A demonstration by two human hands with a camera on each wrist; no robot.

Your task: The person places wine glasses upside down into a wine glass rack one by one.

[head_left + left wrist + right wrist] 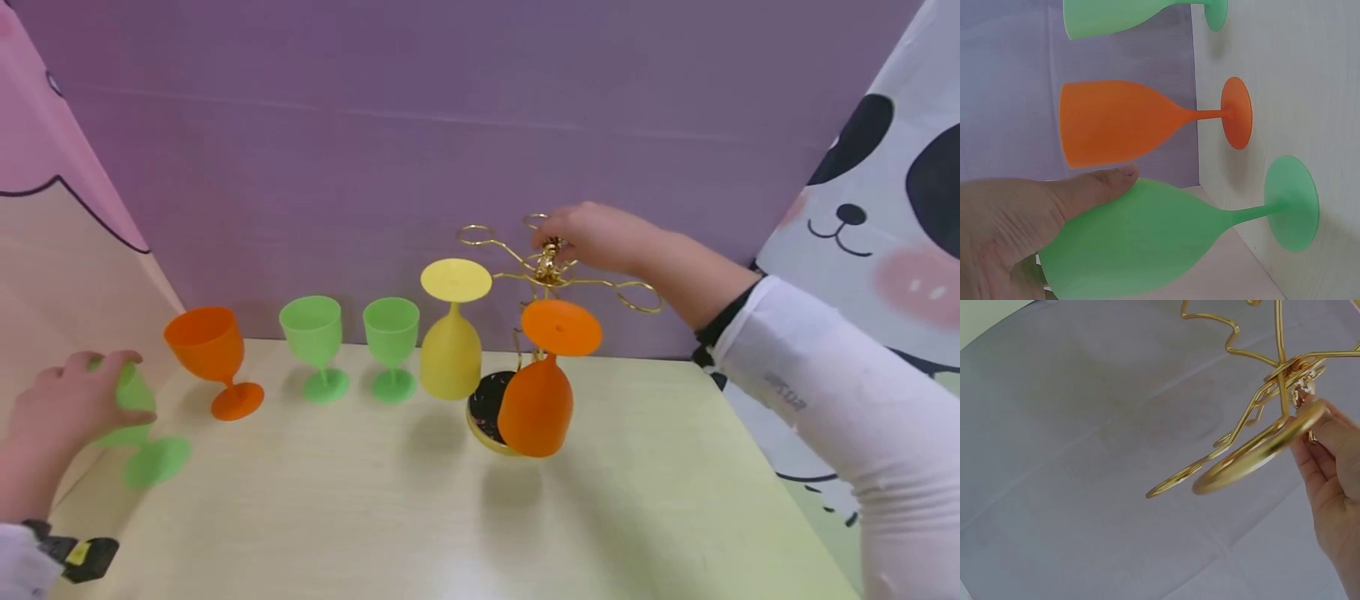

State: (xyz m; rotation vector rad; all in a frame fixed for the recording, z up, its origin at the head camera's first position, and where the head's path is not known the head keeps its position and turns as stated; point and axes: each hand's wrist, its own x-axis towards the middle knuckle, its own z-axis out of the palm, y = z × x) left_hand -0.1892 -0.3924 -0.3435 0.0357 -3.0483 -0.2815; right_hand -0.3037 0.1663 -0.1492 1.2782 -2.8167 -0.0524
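Observation:
My left hand (pixel 67 408) grips a light green goblet (pixel 1141 237) by its bowl, thumb along the side. This goblet is upright at the table's left end, its foot close over the tabletop. My right hand (pixel 603 237) pinches the ornate gold knob (pixel 549 262) on top of a wire goblet rack with a round black base (pixel 491 404). A yellow goblet (pixel 450 354) and an orange goblet (pixel 536 408) hang upside down from the rack. In the right wrist view, gold wire loops (pixel 1260 453) spread out in front of my fingers.
An orange goblet (pixel 206 342) and two green goblets, one left (pixel 311 329) and one right (pixel 392 333), stand upright along the back of the pale table (pixel 337 500). A purple backdrop (pixel 337 167) rises behind, with cartoon-printed cloths at both sides.

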